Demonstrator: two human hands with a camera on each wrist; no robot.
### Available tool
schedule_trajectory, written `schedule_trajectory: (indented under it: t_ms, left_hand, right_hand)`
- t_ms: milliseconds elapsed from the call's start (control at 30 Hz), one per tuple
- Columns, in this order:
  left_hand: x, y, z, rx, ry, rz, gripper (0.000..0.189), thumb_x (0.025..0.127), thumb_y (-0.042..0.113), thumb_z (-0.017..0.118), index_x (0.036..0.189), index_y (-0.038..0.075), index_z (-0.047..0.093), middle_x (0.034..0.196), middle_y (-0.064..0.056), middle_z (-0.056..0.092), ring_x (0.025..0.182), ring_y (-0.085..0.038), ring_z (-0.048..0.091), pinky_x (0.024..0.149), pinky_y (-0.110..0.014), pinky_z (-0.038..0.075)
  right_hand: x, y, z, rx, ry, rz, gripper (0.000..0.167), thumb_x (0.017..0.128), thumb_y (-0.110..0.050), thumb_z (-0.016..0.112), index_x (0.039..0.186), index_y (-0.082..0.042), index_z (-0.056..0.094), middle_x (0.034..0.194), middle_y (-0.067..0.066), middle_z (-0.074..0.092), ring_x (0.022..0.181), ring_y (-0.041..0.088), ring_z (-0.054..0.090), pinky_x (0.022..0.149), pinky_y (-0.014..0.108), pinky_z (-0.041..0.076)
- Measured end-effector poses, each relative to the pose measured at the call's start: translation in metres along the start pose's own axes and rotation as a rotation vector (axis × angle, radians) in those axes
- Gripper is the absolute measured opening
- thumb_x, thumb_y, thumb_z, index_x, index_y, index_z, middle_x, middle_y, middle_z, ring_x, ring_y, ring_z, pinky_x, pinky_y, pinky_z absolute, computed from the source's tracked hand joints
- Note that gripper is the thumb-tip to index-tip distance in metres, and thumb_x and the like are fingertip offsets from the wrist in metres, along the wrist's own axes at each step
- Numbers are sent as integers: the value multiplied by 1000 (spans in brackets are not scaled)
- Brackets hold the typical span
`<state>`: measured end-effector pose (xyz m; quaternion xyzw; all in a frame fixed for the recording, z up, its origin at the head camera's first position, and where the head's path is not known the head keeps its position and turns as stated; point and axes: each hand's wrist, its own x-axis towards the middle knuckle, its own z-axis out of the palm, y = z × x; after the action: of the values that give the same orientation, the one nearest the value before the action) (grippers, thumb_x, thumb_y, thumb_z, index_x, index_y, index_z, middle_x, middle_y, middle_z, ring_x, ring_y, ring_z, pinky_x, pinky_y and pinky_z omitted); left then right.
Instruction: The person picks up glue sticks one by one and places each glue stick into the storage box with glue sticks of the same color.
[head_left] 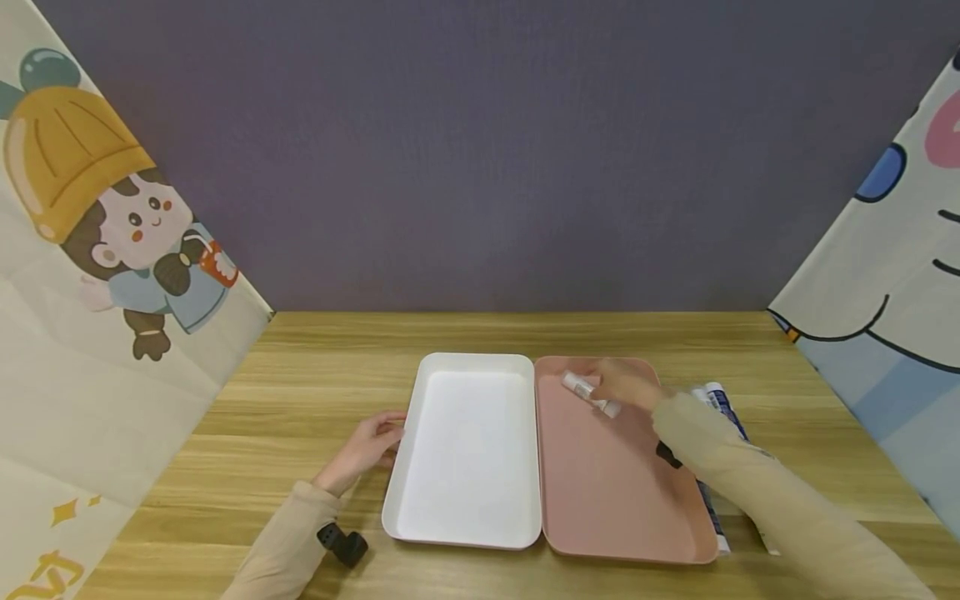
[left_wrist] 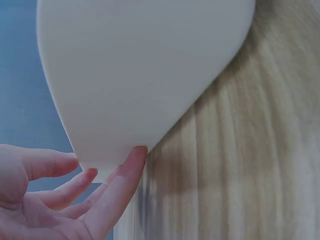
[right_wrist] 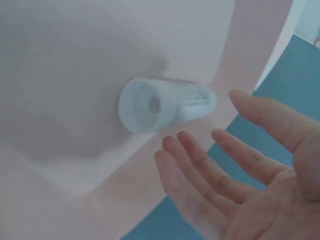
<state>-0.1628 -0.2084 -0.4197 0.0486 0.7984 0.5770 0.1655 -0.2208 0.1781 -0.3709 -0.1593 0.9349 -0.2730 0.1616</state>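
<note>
1. The right hand (head_left: pixel 628 385) reaches into the far part of the pink tray (head_left: pixel 600 483), beside a white tube (head_left: pixel 579 386).
2. Its grip is loosely spread: thumb and fingers stand apart, with nothing clasped between them. The hand is blurred in the head view, so whether a fingertip grazes the tube is hard to say.
3. The tube lies slantwise inside the pink tray, near its far end; the right wrist view shows a round, hollow end facing the camera.
4. The left hand (head_left: pixel 371 443) rests at the left side of the white tray (head_left: pixel 465 450), fingertips against its outer edge. Its grip is relaxed, the fingers extended rather than wrapped round the tray.
5. Both trays sit side by side on the wood-grain tabletop (head_left: pixel 315 358), long edges touching.
6. Blue-and-white items (head_left: pixel 725 403) lie just right of the pink tray, partly hidden by the right sleeve (head_left: pixel 780 492).
</note>
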Motion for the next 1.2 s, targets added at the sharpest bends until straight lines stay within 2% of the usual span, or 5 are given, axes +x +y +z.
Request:
schedule_trajectory:
  t_ms: [200, 267, 500, 700, 1200]
  left_hand:
    - [1, 1, 1, -13, 17, -23, 38, 93, 6, 39, 127, -11, 33, 103, -26, 53, 82, -26, 59, 67, -37, 52]
    - [1, 1, 1, -19, 30, -37, 38, 93, 6, 39, 126, -11, 35, 101, -25, 53, 81, -25, 59, 66, -37, 52]
    - [1, 2, 3, -18, 61, -62, 37, 92, 6, 41, 125, -10, 37, 98, -24, 55, 77, -24, 60, 63, -37, 52]
    - [1, 2, 4, -24, 51, -57, 37, 92, 7, 41, 125, -10, 37, 97, -22, 55, 76, -22, 60, 64, -36, 52]
    - [2, 1, 3, -18, 58, -62, 37, 91, 6, 41, 125, -10, 37, 98, -21, 55, 77, -22, 59, 64, -36, 52]
  right_hand:
    - [-10, -5, -6, -68, 42, 1, 42, 82, -7, 58, 121, 6, 50, 83, 17, 58, 52, 13, 35, 47, 25, 30]
    - [-16, -7, -9, -57, 48, -1, 42, 82, -9, 58, 121, 5, 49, 94, 20, 57, 59, 16, 40, 51, 27, 34]
    - [-38, -8, -16, -63, 86, -42, 45, 84, -12, 58, 123, 7, 45, 100, 23, 55, 78, 25, 52, 61, 34, 43]
    - [-58, 3, -21, -96, 129, -61, 45, 82, -10, 60, 122, 6, 46, 101, 23, 55, 78, 25, 54, 59, 33, 46]
    - [-104, 38, -34, -107, 216, 17, 53, 82, -17, 61, 123, 11, 42, 96, 24, 56, 78, 30, 57, 55, 33, 47]
